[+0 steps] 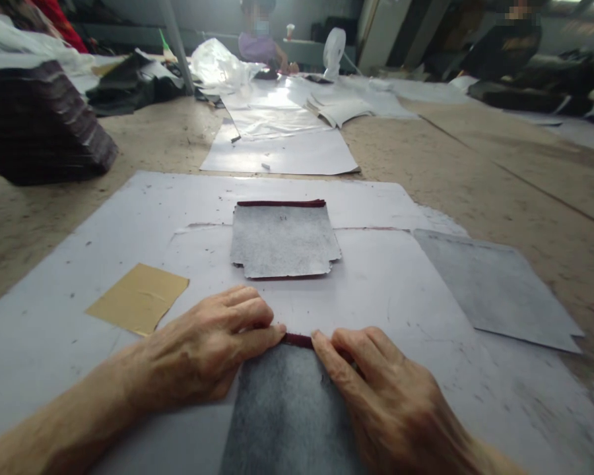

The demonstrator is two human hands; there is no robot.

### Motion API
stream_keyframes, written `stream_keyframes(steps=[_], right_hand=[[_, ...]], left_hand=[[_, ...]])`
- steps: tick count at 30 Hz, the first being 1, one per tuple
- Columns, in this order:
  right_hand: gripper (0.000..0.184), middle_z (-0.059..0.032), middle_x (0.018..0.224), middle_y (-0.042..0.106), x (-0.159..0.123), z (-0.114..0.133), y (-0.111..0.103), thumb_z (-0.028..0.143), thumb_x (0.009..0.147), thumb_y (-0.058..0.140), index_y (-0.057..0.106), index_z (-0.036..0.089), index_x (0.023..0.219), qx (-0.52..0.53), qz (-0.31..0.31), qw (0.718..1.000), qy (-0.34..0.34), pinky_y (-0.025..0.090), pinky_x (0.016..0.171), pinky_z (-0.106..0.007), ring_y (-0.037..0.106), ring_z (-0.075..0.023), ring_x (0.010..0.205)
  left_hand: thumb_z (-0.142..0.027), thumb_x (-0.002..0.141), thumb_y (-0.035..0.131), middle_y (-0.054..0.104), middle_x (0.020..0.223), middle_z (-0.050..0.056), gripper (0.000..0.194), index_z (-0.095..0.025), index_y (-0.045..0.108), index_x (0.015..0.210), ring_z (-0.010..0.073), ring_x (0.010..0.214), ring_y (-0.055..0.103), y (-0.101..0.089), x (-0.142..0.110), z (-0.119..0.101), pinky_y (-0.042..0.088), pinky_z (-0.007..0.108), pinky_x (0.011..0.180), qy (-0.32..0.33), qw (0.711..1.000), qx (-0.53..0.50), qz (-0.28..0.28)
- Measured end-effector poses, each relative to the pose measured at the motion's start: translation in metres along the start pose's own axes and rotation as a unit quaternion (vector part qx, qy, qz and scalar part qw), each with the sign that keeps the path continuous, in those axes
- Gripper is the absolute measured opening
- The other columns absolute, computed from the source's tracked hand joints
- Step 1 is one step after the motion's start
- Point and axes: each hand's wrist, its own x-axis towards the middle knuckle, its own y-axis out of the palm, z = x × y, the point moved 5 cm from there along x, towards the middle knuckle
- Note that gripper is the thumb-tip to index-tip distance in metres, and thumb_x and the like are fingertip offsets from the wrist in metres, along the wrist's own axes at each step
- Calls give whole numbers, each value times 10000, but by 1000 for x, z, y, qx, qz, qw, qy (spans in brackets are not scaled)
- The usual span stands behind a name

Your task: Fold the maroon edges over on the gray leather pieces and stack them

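Reaches in from lower left with the left hand (202, 349), back upward and fingers curled, and from lower right with the right hand (400, 396), index finger extended. Holds fingertips at both ends of the dark-red folded strip (298, 341) along the far edge of the long grey sheet (287, 409), hands slightly apart; cannot tell whether pinching or only pressing. Just beyond, shows tiny unreadable marks on a notched grey panel (283, 244).
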Motion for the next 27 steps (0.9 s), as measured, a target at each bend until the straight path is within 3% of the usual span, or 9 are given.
stream_keyframes(steps=[3,6,9,12,16,19,22,27], right_hand=[[376,-126,842,580,6,5,-1,26,810,307,549,11,1097,-19,27,999,-38,497,549,-290,515,-187,725],[353,-133,826,588,17,13,-1,12,797,305,601,13,990,-42,45,996,-72,479,531,-294,516,-195,717],[320,-116,742,574,28,18,3,9,778,322,637,54,815,-21,28,997,-72,458,542,-316,501,-197,671],[318,-113,692,547,34,20,9,13,778,314,630,52,759,20,-8,997,-78,433,519,-315,470,-195,629],[297,-133,748,550,28,15,14,0,752,348,622,13,865,46,-26,995,-83,439,528,-307,475,-211,696],[321,-130,791,540,25,8,18,-3,743,369,584,-1,981,94,-12,993,-71,465,572,-308,469,-198,716],[355,-123,818,526,28,4,21,16,767,365,545,15,1073,125,6,989,-75,479,597,-297,490,-186,725],[434,-90,807,485,32,1,26,58,794,354,472,81,1211,150,62,985,-53,461,526,-241,499,-152,677]], left_hand=[[-46,852,327,534,787,78,273,-81,497,1062,157,713,444,2,3,-5,412,321,657,14,999,36,1],[-47,848,362,540,768,80,205,-65,529,964,162,690,428,6,4,-10,387,330,631,29,998,62,8],[-55,852,353,534,756,71,199,-81,549,869,162,678,420,10,4,-13,376,339,632,32,998,53,23],[-70,850,330,523,726,59,236,-98,562,879,158,666,422,6,3,-8,380,345,644,16,999,27,29],[-56,812,376,560,843,57,298,-155,585,1000,135,746,499,-16,-3,13,417,295,694,-49,995,-79,-27],[-67,799,455,569,771,11,254,-188,642,920,81,660,521,-29,-12,32,410,201,600,-131,976,-155,-80],[-93,760,506,568,717,9,194,-155,670,842,79,592,515,-27,-17,43,390,198,545,-185,961,-182,-95],[-91,730,499,558,688,22,198,-123,682,799,88,578,512,-18,-14,46,397,205,543,-197,959,-176,-104]])
